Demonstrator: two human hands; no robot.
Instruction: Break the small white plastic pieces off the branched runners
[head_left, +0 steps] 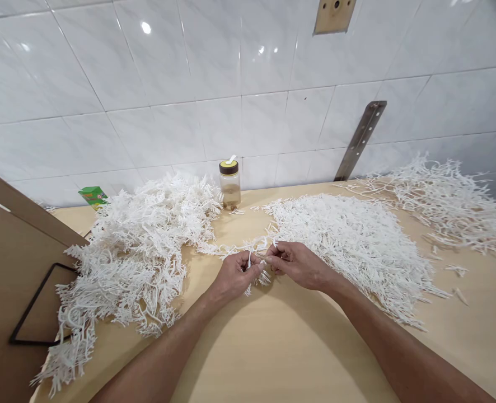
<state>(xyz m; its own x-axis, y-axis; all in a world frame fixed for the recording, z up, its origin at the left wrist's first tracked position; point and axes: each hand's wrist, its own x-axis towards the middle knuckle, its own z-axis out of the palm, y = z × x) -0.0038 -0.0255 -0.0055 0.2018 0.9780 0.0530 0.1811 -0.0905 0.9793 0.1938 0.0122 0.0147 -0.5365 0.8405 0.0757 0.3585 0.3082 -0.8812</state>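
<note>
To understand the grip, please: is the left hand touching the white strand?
Touching. The head view shows the left hand with the white strand pinched in its fingers.

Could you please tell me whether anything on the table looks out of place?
Only slightly: a few loose white pieces lie on the table's right side, looking stray because they sit apart from the broad white heap.

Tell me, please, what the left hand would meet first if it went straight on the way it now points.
Beyond the white strand in its grip, the left hand would probably meet the right hand first; the exact depth between them is unclear.
</note>
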